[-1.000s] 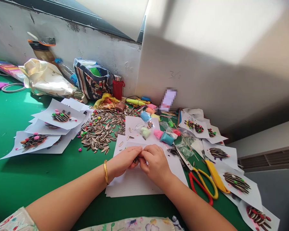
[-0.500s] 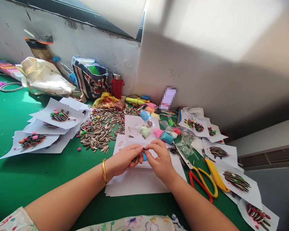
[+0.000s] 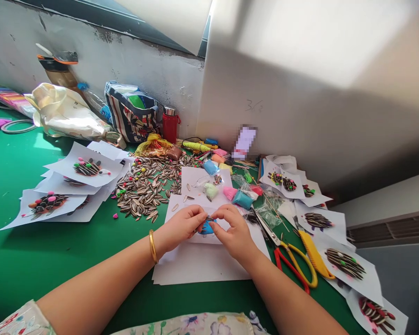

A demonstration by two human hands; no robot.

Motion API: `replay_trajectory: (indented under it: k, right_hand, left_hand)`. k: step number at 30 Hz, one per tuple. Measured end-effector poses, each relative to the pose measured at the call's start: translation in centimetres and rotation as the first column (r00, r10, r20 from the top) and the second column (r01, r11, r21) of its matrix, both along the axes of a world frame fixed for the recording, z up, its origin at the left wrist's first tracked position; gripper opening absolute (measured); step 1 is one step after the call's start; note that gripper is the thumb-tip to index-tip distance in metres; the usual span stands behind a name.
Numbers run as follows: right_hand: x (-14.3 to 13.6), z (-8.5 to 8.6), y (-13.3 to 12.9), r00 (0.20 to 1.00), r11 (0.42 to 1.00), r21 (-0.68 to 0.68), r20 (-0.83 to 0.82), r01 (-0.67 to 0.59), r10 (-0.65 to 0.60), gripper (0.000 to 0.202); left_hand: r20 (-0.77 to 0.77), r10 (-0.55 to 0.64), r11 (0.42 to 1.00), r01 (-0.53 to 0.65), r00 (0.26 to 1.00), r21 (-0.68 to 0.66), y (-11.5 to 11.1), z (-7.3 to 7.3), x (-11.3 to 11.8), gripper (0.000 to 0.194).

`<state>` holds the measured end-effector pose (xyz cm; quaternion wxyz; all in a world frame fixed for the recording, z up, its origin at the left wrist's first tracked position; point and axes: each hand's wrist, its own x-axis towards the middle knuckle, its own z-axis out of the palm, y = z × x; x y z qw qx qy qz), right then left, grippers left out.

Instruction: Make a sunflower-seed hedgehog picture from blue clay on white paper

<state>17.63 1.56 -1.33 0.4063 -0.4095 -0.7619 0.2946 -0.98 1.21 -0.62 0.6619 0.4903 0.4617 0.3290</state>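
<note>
My left hand, a gold bangle at its wrist, is closed over a sheet of paper, thumb and index finger pinched at a dark striped sunflower seed. From the other side my right hand pinches at the same seed with bent fingers. Just beneath the fingertips lies a flat blue clay shape on the white paper, partly hidden by both hands. Whether more seeds sit inside the left palm is hidden. Behind the hands a few loose seeds and a pale green clay lump rest on another sheet.
A heap of sunflower seeds spreads at left centre. Finished seed pictures are stacked at left, others at right. Scissors and a yellow comb-like tool lie right. Bags, a red bottle and clay packets stand behind.
Both hands have shifted slightly apart and tilted, so more of the blue clay shows under the fingertips. The seed at the fingertips now lies flat across the clay's upper edge.
</note>
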Motion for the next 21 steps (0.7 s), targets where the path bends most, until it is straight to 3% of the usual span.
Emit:
replay_trajectory:
  k: [5, 15, 18, 21]
  right_hand:
    - [0.1, 0.1, 0.1, 1.0, 1.0, -0.003, -0.001, -0.01, 0.01, 0.002]
    - [0.3, 0.6, -0.1, 0.989, 0.998, 0.011, 0.129, -0.068, 0.066, 0.012]
    - [0.6, 1.1, -0.1, 0.978, 0.993, -0.037, 0.175, -0.112, 0.117, 0.017]
    - [0.7, 1.5, -0.1, 0.899, 0.939, -0.194, 0.286, -0.283, 0.33, 0.019]
  left_hand:
    - [-0.09, -0.02, 0.997, 0.027, 0.996, 0.074, 0.0, 0.1, 0.0, 0.036]
    - [-0.225, -0.04, 0.963, 0.098, 0.974, 0.25, 0.1, 0.0, -0.2, 0.031]
    - [-0.181, 0.01, 0.977, 0.029, 0.983, 0.211, 0.3, 0.0, -0.3, 0.032]
    - [-0.039, 0.142, 0.982, -0.136, 0.989, 0.129, 0.7, -0.1, -0.6, 0.032]
